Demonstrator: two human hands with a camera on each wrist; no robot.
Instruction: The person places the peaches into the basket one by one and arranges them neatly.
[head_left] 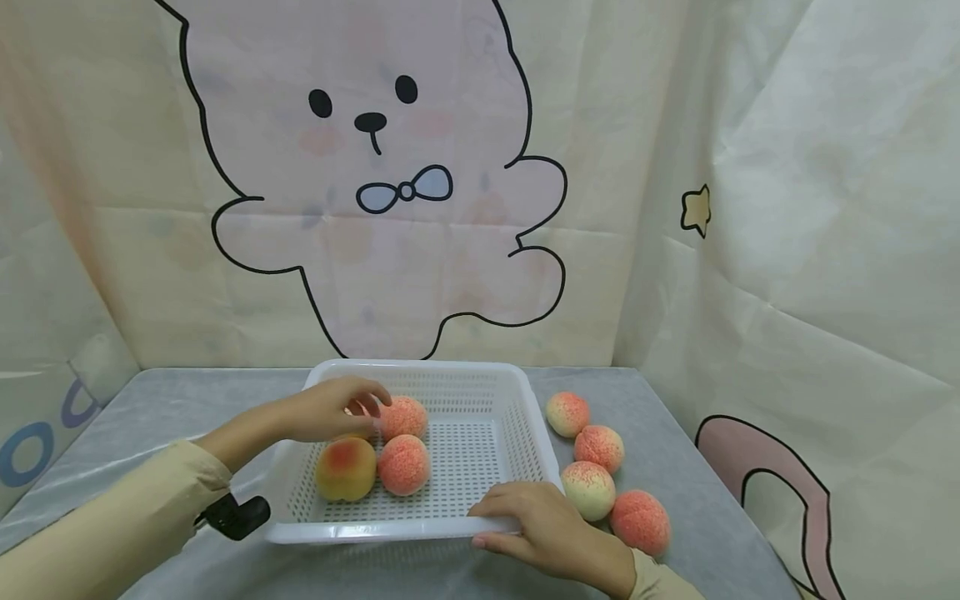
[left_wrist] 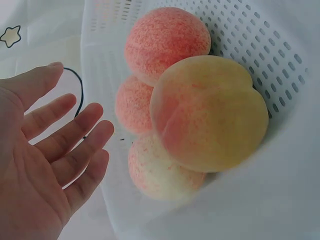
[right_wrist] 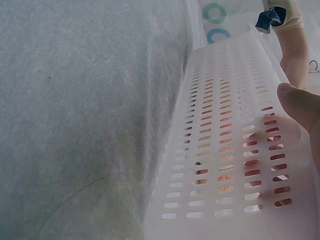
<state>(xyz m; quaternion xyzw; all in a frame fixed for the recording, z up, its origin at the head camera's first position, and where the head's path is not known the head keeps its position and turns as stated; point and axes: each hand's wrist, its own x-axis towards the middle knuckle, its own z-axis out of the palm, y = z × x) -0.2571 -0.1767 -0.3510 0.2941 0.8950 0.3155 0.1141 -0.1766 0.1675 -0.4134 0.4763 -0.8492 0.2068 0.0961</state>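
A white perforated plastic basket (head_left: 375, 530) holds several peaches. Inside it, a large yellow peach with a red blush (head_left: 346, 472) lies at the near left, beside a pink peach (head_left: 405, 467). Behind that one is another pink peach (head_left: 405, 415); the left wrist view also shows a pale, speckled peach (left_wrist: 162, 172). My left hand (head_left: 333, 410) hovers over the basket's left side, its fingers loosely spread and holding nothing, close to the rear pink peach. With my right hand (head_left: 543, 527) I grip the basket's near right corner, thumb outside and fingers over the rim.
Right of the basket, several more peaches lie on the grey cloth: a pink-topped one (head_left: 567, 413), one behind the pale peach (head_left: 589, 492), and a deeper pink one (head_left: 641, 522) nearest me. A cartoon-printed curtain (head_left: 600, 250) encloses the table's back and sides.
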